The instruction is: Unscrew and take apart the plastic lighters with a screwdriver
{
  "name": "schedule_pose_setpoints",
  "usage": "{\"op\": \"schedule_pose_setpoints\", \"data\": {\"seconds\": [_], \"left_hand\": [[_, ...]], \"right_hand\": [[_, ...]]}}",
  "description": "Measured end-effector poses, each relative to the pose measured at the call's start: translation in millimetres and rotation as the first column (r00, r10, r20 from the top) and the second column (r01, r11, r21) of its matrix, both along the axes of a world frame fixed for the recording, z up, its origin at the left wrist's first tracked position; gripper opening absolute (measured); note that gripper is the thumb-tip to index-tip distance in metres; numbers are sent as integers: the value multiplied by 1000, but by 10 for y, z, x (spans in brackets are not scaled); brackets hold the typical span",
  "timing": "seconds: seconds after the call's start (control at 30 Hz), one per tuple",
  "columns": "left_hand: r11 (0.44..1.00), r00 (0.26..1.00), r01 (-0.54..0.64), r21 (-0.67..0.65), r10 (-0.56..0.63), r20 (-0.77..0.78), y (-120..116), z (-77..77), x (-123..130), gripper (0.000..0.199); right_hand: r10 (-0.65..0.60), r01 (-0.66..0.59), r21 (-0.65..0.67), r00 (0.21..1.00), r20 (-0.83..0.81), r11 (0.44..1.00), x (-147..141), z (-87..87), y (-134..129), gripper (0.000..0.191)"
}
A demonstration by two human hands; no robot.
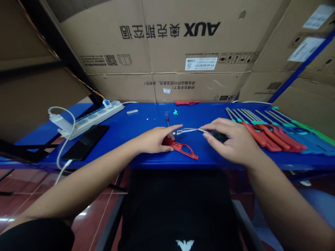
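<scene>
Between your hands, thin wires (192, 129) are running; your half-curled left hand (155, 139) is holding a red plastic casing (177, 145), your right hand (232, 136) clasping a dark-handled tool (219, 136); ideally, you're keeping slack.

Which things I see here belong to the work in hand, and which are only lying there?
Probably the work:
red plastic piece in the left hand
dark green object in the right hand
thin wires between the hands
perhaps the screwdriver
perhaps the coloured pieces

Probably only lying there:
black phone
power strip
</scene>
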State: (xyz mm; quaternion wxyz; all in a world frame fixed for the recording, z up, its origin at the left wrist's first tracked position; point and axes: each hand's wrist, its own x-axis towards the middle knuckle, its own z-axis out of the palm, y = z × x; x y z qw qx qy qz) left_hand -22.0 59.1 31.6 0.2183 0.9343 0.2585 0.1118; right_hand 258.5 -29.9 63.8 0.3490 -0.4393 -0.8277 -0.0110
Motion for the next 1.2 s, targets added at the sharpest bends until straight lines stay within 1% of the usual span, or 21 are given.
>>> {"op": "schedule_pose_setpoints", "data": {"seconds": [0.07,0.13,0.23,0.27,0.37,0.53,0.63,0.67,0.73,0.87,1.0,1.1,1.2], "left_hand": [[997,997,-75,31,74,26,-108,-47,-36,86],[990,989,-131,43,128,71,-199,-84,-75,86],[982,973,-177,65,164,164,-295,-109,-114,89],[982,967,-179,68,162,198,-317,-111,-116,85],[982,953,-172,77,146,266,-360,-113,-79,63],[975,955,-168,142,125,270,-370,-108,19,42],[974,945,-151,169,92,314,-379,-83,21,22],[973,940,-150,172,86,331,-388,-75,12,18],[973,931,-161,168,93,353,-410,-64,-7,18],[976,929,-171,133,115,352,-442,-59,-28,28],[989,922,-145,14,130,365,-427,-54,-12,33],[994,934,-97,-57,111,340,-417,-34,4,27],[996,934,-49,-77,73,350,-429,-8,13,20]], "right_hand": [[22,-21,-57,1000,5,998,-30,-71,-1,20],[37,-37,-104,999,5,994,-64,-141,5,20],[53,-52,-153,999,2,987,-109,-215,20,21],[59,-58,-163,998,1,985,-120,-232,26,21],[88,-85,-190,996,4,978,-129,-267,37,22],[91,-95,-222,996,-25,970,-83,-322,28,25],[92,-98,-220,995,-36,971,-46,-348,12,24],[96,-101,-219,995,-34,970,-36,-354,6,24],[103,-106,-223,994,-23,969,-18,-361,-5,23],[117,-114,-252,993,-3,961,11,-364,-23,23],[104,-102,-237,995,-4,966,33,-353,-27,24],[94,-95,-218,995,-13,971,41,-339,-21,23],[89,-92,-215,996,-21,972,43,-331,-19,23]]}}
